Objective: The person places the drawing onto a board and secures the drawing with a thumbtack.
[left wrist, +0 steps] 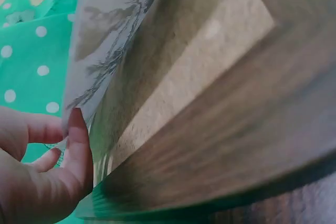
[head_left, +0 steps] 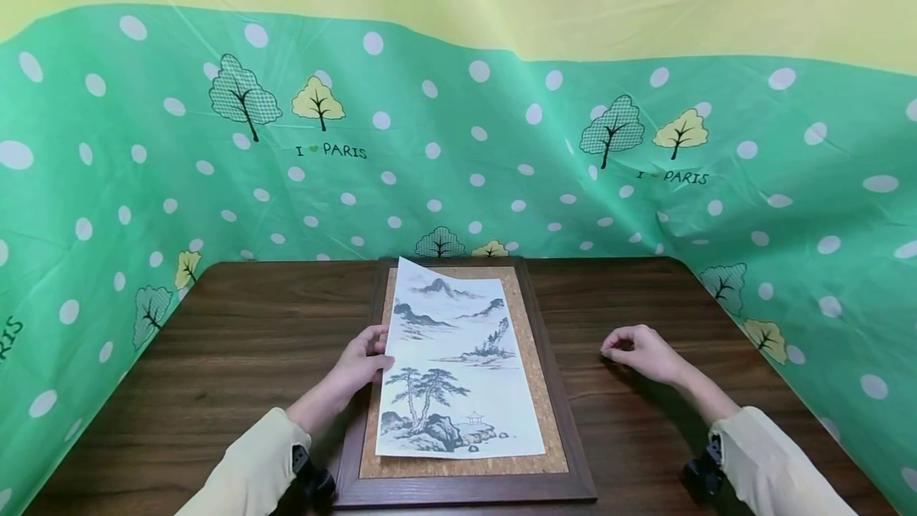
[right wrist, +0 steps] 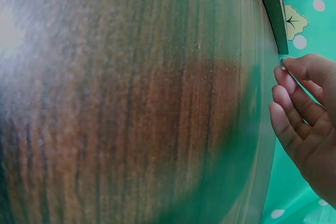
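A sheet of paper (head_left: 458,325) printed with an ink landscape of mountains and pines lies above a framed cork board (head_left: 464,466). My left hand (head_left: 363,358) pinches the sheet's left edge between thumb and fingers. In the left wrist view the sheet (left wrist: 105,35) is lifted off the cork (left wrist: 173,72) on that side. Well to the right of the board, my right hand (head_left: 641,353) hovers above the table. Its thumb and forefinger meet around a tiny shiny thing (right wrist: 283,64), too small to tell its kind; the other fingers are loosely curled.
The dark wooden frame (head_left: 466,490) rests on a brown wood-grain table (head_left: 236,357). Behind and around the table hangs a green dotted cloth (head_left: 501,205) with tree prints. A dark wrist device (head_left: 313,478) sits at the left sleeve, another (head_left: 704,472) at the right.
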The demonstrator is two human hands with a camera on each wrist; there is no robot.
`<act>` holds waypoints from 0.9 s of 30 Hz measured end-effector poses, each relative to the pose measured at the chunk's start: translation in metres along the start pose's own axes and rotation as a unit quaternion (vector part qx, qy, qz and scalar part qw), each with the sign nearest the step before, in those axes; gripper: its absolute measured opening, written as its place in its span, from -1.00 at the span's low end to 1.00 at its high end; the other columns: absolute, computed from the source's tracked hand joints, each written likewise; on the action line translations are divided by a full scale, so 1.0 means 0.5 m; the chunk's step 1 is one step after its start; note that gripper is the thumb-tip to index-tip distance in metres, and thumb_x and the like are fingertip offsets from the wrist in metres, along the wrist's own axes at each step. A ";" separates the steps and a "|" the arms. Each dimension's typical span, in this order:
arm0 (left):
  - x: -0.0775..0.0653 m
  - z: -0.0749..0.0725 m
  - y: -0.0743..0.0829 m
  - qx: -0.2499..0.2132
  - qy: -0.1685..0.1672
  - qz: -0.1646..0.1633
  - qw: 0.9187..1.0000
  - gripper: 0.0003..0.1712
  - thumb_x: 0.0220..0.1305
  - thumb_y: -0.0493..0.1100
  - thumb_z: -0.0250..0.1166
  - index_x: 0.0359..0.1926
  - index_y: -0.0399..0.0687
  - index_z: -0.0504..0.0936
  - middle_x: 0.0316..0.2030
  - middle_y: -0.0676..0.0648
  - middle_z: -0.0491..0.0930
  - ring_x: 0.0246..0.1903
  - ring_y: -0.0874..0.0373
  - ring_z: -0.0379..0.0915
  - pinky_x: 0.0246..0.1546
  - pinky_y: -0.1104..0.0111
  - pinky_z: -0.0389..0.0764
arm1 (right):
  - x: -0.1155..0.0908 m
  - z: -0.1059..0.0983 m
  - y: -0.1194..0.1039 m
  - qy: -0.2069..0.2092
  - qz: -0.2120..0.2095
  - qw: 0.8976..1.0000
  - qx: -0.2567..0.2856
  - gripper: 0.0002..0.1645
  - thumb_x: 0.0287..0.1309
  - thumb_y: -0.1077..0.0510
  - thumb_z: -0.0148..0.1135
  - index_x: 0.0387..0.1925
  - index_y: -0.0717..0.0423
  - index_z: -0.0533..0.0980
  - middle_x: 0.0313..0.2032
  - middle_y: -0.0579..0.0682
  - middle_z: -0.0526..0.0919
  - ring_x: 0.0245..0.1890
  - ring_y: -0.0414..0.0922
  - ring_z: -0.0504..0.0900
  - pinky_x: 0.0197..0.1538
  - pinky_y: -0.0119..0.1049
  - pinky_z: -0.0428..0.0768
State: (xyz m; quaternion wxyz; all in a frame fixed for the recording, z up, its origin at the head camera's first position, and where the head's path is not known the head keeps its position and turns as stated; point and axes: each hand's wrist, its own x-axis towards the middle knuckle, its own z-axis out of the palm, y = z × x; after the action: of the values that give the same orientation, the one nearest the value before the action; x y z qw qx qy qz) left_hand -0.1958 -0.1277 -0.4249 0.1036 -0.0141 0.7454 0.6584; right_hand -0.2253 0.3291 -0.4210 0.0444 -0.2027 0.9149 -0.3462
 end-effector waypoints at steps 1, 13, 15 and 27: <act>0.001 0.002 0.000 0.011 -0.001 0.000 1.000 -0.39 0.07 -0.50 0.09 0.20 -0.26 0.27 -0.25 -0.18 0.40 -0.49 0.17 0.36 -0.51 0.39 0.44 | -0.001 0.000 0.000 0.000 0.000 1.000 0.001 -0.92 0.11 0.26 0.19 -0.41 0.21 0.58 -0.49 0.01 0.57 -0.59 -0.30 0.42 -0.52 -0.40 0.45; 0.001 0.023 0.015 0.046 -0.006 -0.013 0.999 -0.39 0.02 -0.54 0.08 0.18 -0.36 0.27 -0.25 -0.20 0.33 -0.45 0.12 0.33 -0.51 0.35 0.45 | -0.005 0.000 0.000 0.001 0.008 1.000 -0.003 -0.92 0.10 0.27 0.18 -0.41 0.23 0.57 -0.54 0.00 0.55 -0.62 -0.30 0.41 -0.52 -0.41 0.44; 0.001 0.023 0.015 0.051 -0.005 -0.014 0.999 -0.39 0.01 -0.54 0.07 0.17 -0.39 0.26 -0.25 -0.21 0.33 -0.44 0.11 0.34 -0.50 0.34 0.48 | -0.005 0.000 0.000 -0.002 0.011 1.000 -0.001 -0.92 0.10 0.27 0.18 -0.41 0.23 0.57 -0.57 -0.02 0.52 -0.64 -0.29 0.41 -0.53 -0.40 0.44; 0.010 0.031 0.004 0.114 -0.007 0.007 0.993 -0.41 -0.02 -0.55 0.12 0.13 -0.45 0.29 -0.28 -0.18 0.35 -0.36 0.08 0.32 -0.53 0.34 0.48 | 0.000 0.008 -0.001 -0.001 -0.006 1.000 -0.006 -0.93 0.10 0.29 0.17 -0.43 0.21 0.57 -0.52 -0.02 0.56 -0.63 -0.33 0.41 -0.53 -0.41 0.44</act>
State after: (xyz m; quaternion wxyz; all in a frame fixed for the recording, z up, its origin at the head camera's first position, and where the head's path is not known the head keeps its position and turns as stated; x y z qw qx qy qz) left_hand -0.1988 -0.1115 -0.4255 0.1055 0.0078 0.8151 0.5695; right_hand -0.2243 0.3265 -0.4239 0.0418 -0.2088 0.9157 -0.3407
